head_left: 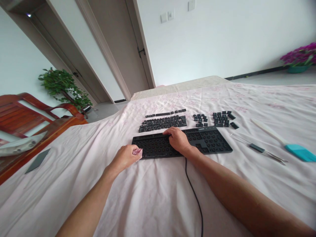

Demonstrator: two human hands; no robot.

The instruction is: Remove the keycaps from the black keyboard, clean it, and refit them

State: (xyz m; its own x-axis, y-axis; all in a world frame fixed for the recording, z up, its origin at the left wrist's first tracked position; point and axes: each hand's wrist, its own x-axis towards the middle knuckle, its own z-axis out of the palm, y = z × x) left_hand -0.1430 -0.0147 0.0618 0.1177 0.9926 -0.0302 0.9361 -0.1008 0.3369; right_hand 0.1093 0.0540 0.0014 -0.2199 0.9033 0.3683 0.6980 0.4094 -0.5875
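Observation:
A black keyboard frame (209,140) with its keycaps removed lies on the pale cloth. My right hand (178,140) rests flat on the frame's middle, fingers reaching to its far edge. My left hand (127,157) sits at the frame's near left corner, curled on a small pinkish cloth (137,152). Beyond the frame, several black keycaps (163,123) lie in rows, with two smaller groups of keycaps (223,119) to the right. The keyboard's black cable (195,194) runs toward me between my arms.
A metal keycap puller (259,148) and a teal-headed brush (296,149) lie to the right. A dark flat card (38,160) lies at the left. A wooden chair (29,115) and a potted plant (64,87) stand left; purple flowers (300,59) stand at far right.

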